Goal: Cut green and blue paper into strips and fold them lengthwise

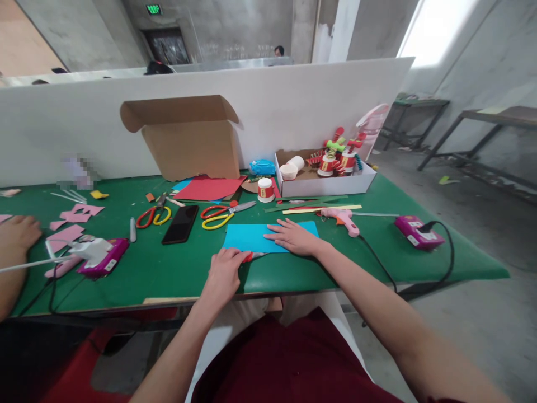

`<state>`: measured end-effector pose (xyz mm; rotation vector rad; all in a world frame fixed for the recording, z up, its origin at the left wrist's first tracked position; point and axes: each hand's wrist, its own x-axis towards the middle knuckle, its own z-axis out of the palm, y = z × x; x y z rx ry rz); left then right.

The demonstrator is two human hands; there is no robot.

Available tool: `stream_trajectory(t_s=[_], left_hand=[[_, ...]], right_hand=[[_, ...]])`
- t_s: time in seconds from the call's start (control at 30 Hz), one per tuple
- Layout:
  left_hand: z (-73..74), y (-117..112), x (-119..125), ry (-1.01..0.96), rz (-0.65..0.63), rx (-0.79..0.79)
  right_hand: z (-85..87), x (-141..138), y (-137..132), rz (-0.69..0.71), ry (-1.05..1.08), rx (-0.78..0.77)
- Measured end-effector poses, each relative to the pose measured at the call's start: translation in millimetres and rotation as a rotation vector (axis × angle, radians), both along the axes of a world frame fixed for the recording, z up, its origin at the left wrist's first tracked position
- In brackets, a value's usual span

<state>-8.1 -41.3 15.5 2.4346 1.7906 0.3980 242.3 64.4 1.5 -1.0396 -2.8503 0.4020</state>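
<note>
Our right hand (293,238) lies flat, fingers spread, on the blue paper (247,238) at lower centre of the frame. Our left hand (224,274) is closed around a red-handled tool (250,256) whose metal tip touches the sheet's near edge. The sheet looks whole, no cut or fold showing. Just above lie yellow scissors (222,215) and a phone (180,224); to the right, a pink glue gun (342,219). Another person's hand (17,235) rests far left. Nothing crowds the sheet.

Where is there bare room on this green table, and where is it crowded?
Bare: green table top between the pink glue gun and right-hand purple power box; also the front strip from the left-hand purple power box to the left hand. Crowded: around the red-and-yellow scissors and black phone.
</note>
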Motion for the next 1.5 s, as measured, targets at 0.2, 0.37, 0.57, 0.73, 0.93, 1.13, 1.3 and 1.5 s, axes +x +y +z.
stream_trajectory(t_s=[0.2,0.37,0.57,0.73,0.93,1.13,1.3,1.5], left_hand=[[1.3,-1,2,-0.003,-0.018,-0.005],[-0.4,1,-7,0.006,-0.013,0.003],[-6.2,2,-37,0.007,-0.019,0.039],[-6.3,1,-43,0.010,-0.017,0.033],[-6.9,2,-32,-0.005,-0.007,0.066],[-8.0,2,-18,-0.012,-0.013,0.059],[-9.6,6,-8,-0.011,-0.028,0.056],[-8.7,7,-7,-0.023,-0.038,0.053]], right_hand=[[1.3,1,0,-0.004,-0.001,0.006],[5.8,-9,-6,-0.027,-0.027,-0.001],[12.1,-44,-18,-0.114,-0.031,-0.061],[13.1,-19,-5,-0.061,0.025,-0.023],[1.3,20,4,0.000,0.070,-0.034],[-3.5,20,1,-0.007,0.061,-0.019],[0.2,18,-1,-0.010,0.050,-0.022],[2.2,18,-2,-0.007,0.044,-0.009]])
